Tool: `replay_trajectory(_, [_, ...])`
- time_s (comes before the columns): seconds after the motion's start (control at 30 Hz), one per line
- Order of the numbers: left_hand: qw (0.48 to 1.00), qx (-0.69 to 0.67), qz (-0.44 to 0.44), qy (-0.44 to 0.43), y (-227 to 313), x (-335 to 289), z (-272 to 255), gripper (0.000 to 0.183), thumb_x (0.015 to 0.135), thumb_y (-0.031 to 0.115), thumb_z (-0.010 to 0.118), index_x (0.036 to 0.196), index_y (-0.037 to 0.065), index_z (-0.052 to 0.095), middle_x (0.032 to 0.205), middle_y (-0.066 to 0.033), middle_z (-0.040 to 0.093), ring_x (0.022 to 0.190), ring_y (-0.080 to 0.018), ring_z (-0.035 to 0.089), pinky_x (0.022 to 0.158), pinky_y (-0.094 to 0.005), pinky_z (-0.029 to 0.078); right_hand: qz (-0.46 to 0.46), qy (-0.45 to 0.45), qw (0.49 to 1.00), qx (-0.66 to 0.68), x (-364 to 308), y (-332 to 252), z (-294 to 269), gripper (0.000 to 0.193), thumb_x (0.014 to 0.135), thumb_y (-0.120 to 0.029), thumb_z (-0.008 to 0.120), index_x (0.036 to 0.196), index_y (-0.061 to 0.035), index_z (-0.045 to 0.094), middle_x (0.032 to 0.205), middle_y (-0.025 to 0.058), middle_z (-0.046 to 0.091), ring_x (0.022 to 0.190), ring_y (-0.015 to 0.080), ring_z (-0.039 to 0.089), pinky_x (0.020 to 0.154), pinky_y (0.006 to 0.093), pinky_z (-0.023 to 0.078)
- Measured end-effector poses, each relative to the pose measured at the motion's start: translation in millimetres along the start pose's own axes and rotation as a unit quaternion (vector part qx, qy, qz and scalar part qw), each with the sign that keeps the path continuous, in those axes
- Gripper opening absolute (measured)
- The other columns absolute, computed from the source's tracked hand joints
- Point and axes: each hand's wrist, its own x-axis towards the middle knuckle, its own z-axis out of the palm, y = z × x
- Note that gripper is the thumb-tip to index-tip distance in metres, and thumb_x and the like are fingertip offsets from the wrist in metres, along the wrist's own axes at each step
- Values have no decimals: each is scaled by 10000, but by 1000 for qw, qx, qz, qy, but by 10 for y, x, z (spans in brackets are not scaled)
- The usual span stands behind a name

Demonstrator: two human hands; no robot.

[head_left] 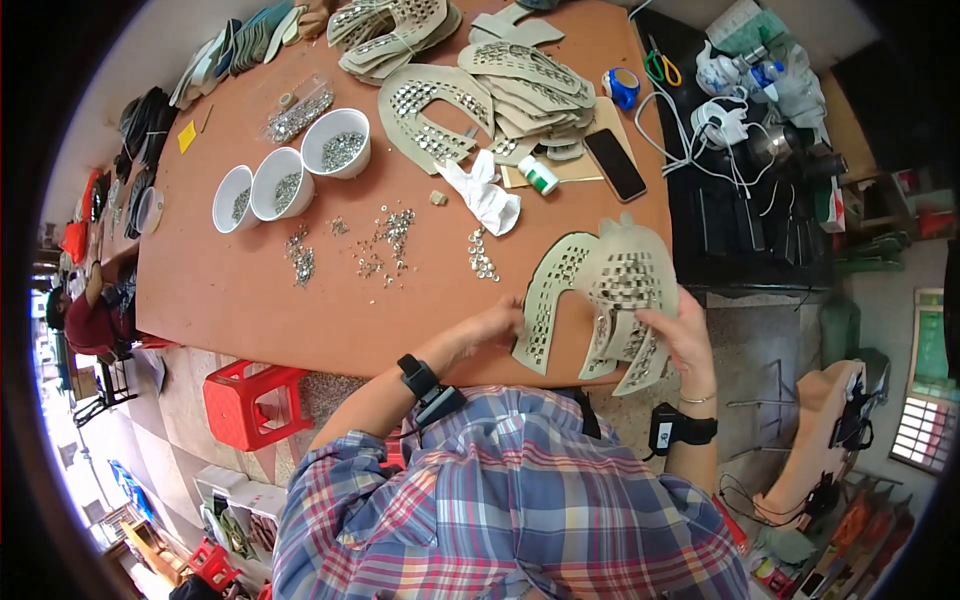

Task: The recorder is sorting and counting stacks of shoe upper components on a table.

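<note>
Two or more beige, U-shaped shoe uppers dotted with metal studs are at the table's front edge, in front of me. My left hand is closed at the outer edge of the left shoe upper; its fingertips are slightly blurred and partly hidden. My right hand grips the right studded shoe upper, thumb on top and the other fingers out of sight underneath. That piece overlaps the left one and looks tilted up. Close by on the table lie small round studs.
Three white cups of metal studs stand at left, with loose stud piles nearer. Stacked uppers, a crumpled tissue, a green-white bottle and a phone lie beyond. Cables cover the black side surface.
</note>
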Motion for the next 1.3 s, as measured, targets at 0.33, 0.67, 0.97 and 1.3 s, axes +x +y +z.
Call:
replay_trajectory(0.33, [931,-51,355,-65,132,1,181,664,883,320,574,1393,33,261,1321,-122,423,1249,-217,391,1043,-354,315,-6,-42,993,109,-142,-58,312,420,787,3,686,1160,37,494,1065,88,618,921,140,602,820,284,493])
replay_trajectory(0.67, [979,-153,47,127,-82,195,159,318,935,176,472,1174,-29,513,1022,-110,630,900,-189,623,813,-327,510,-9,18,997,-70,334,665,275,298,883,-161,609,1105,27,540,1015,78,637,925,142,588,803,280,472])
replay_trajectory(0.97, [962,13,192,194,248,94,154,390,933,183,486,1278,6,454,1079,-68,598,936,-124,555,853,-282,443,-18,26,994,103,399,313,196,283,891,-130,609,1125,15,542,1039,76,633,919,107,584,819,257,473])
replay_trajectory(1.3, [963,-39,104,244,470,654,80,584,760,161,687,1151,-69,320,1080,-162,492,919,-215,580,741,-326,528,-21,151,854,-497,833,815,96,1067,626,-609,719,1337,58,285,1308,292,383,1245,404,358,1029,463,307])
